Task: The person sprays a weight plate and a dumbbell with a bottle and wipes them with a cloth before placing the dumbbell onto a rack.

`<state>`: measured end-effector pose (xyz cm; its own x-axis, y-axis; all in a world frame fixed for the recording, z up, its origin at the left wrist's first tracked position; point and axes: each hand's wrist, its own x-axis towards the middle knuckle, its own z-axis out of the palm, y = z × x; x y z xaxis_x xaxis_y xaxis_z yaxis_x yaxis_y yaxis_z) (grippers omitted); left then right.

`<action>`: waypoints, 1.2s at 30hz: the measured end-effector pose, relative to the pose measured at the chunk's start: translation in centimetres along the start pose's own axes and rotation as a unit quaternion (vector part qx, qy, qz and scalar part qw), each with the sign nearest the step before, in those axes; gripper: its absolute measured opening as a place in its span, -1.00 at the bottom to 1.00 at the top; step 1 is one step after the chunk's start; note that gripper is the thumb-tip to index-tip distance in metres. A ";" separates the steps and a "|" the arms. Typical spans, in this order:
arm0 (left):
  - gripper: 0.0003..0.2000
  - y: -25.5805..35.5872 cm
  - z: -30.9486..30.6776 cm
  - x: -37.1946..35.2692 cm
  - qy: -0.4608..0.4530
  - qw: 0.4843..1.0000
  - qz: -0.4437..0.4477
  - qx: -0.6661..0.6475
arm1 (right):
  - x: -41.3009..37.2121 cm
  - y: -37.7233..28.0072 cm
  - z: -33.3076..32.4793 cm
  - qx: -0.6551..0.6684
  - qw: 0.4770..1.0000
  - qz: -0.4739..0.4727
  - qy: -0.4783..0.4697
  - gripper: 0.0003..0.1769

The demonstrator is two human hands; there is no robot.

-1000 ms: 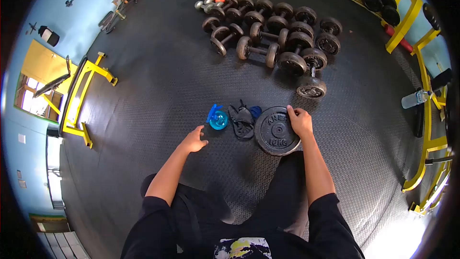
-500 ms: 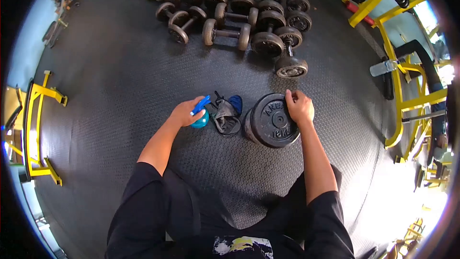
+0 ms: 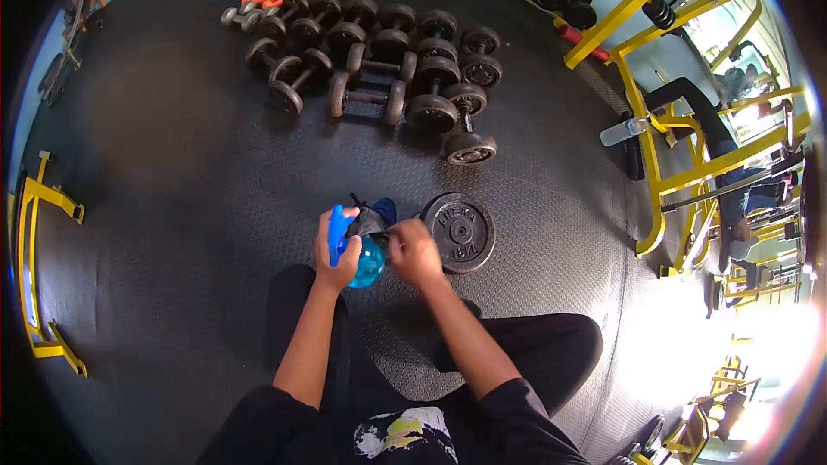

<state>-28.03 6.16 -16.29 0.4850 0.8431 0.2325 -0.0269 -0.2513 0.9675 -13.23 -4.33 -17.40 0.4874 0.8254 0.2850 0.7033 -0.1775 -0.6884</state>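
My left hand is wrapped round a teal see-through spray bottle with a blue top, held over the floor. Close to the bottle's right side is my right hand, its fingers curled in and slightly blurred; whatever they may hold is hidden. Behind the two hands lies a grey, black and blue bundle of fabric, partly covered by them. A round black weight plate with raised lettering rests flat to the right of my right hand.
Rows of dark dumbbells stand on the black textured floor ahead. Small grey and orange dumbbells are at their far left. A yellow frame stands left; yellow gym machines and a clear bottle are on the right.
My right hand has left the weight plate and moved left to beside the spray bottle. My left hand has turned the bottle's blue top more upright. The view has shifted right.
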 end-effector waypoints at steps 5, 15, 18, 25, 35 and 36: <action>-0.53 -2.5 -2.4 -0.4 0.005 1.000 -0.002 0.016 | 0.5 2.0 7.2 0.231 0.927 0.265 -0.133 -0.60; -0.54 -1.9 -4.2 -2.6 -0.034 0.993 -0.003 0.113 | 3.7 9.9 15.4 0.084 0.821 0.493 -0.275 -0.19; -0.59 -0.6 -3.9 -2.2 -0.084 0.988 -0.046 0.123 | 1.8 10.6 16.5 -0.034 0.902 0.373 -0.216 -0.33; -0.61 -2.6 -2.5 -0.6 -0.031 0.995 0.023 0.094 | 4.1 0.8 0.6 0.034 0.934 0.180 -0.306 -0.55; -0.60 0.2 3.5 -1.1 -0.294 0.952 -0.046 0.071 | 0.2 -3.7 -23.8 -0.088 0.943 0.229 -0.227 -0.70; -0.60 -0.4 4.3 -1.8 -0.324 0.943 -0.048 0.055 | -0.5 -3.3 -24.9 -0.115 0.944 0.255 -0.174 -0.72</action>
<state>-25.11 2.68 -17.51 0.9136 0.4067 -0.0001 0.1183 -0.2655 0.9568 -2.89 -17.54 1.33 0.6208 0.7205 -0.3091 0.5363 -0.6779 -0.5028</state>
